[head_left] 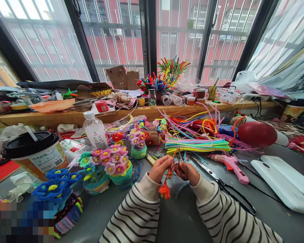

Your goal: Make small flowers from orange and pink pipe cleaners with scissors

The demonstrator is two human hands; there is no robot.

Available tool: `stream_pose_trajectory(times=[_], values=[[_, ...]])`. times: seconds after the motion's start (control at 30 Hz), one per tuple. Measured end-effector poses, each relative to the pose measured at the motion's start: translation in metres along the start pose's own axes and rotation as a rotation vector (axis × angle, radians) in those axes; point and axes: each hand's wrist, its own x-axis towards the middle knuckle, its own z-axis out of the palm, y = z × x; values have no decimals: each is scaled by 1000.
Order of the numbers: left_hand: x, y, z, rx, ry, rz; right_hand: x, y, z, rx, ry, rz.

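Head view: grey table below barred windows, wooden ledge along the back; both hands near the middle, in striped sleeves.
Left hand: the left hand has thumb and fingers pinched together on the stem of an orange flower.
Orange flower: head hangs down below the left hand, between the two wrists, above the table; stem runs up through the fingers.
Right hand: the right hand is closed around small scissors, blades pointing up and away, just beside the left fingertips — whether the blades touch the stem, cannot tell.
Under the hands: glittery bits and orange scraps scattered on the table, partly hidden.
Stems: neat bundle of pastel fuzzy stems just beyond the hands; loose tangle of coloured stems behind it.
Tools on right: large scissors with black handles, lying open or shut unclear; pink glue gun beside them; two white slabs farther right; dark red balloon behind.
Flower pots on left: pink flowers in a green pot, blue flowers nearer the front, partly blurred.
Drinks: lidded cup with straw at far left, clear plastic bottle upright behind the pots.
Ledge: red-and-blue stem bunch behind a small glass bottle — jars to their right.
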Motion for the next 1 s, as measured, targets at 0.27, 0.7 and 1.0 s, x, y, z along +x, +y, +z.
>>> stream_pose_trajectory(times=[0.27, 0.7, 1.0], values=[[0, 1, 0, -82, 20, 19, -1, 3, -1, -125, 92, -98], [0, 1, -1, -90, 52, 30, -2, 7, -3, -304, 60, -158], [1, 2, 0, -117, 43, 24, -1, 9, -4, -375, 76, -164]])
